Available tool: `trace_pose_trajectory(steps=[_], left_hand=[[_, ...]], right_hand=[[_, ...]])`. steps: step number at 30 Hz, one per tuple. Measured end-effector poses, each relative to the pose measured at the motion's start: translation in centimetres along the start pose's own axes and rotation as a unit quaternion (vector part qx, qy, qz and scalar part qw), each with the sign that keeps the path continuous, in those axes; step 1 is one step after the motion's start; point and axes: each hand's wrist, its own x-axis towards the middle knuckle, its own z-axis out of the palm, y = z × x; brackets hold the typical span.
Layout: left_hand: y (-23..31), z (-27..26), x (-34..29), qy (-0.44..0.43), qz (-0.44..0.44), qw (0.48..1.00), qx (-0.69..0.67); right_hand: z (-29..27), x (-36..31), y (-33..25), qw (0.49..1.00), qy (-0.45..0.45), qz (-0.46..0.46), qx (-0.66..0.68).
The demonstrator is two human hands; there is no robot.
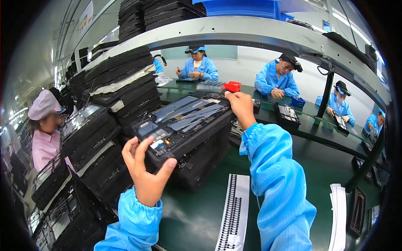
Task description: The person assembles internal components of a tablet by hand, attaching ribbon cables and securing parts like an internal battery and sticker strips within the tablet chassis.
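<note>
A black tray (pixel 228 109) holding flat tablet-like device parts (pixel 180 111) tops a stack of similar black trays in front of me. The parts are dark panels with metal strips and a small circuit area at the near left end. My right hand (pixel 242 108) is closed round the tray's right corner, thumb on top and the other fingers partly hidden. At the near left corner, my left hand (pixel 146 169) has its thumb and fingers spread, close to the edge. Whether its fingertips touch the tray is hard to tell. Both my sleeves are light blue.
Tall piles of black trays (pixel 125 88) lean at the left. A white strip with rows of black pieces (pixel 230 213) lies on the green table (pixel 188 217); white sheets (pixel 338 217) lie farther right. Overhead runs a grey shelf beam (pixel 251 28). Several co-workers sit across the bench; one person in pink stands left.
</note>
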Motion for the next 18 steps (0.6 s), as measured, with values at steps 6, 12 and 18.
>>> trace_pose_trajectory(steps=[6,12,18], left_hand=[[-0.9,1.5,-0.6,-0.014,0.031,0.998,0.052],[-2.0,3.5,-1.3,-0.012,-0.001,1.0,0.011],[-1.0,2.7,-7.5,0.005,0.439,0.892,0.103]], right_hand=[[3.7,-0.7,2.0,0.991,0.111,-0.052,0.056],[2.6,0.7,8.8,0.961,0.204,-0.077,0.168],[-3.7,-7.0,17.0,0.878,-0.267,-0.168,-0.36]])
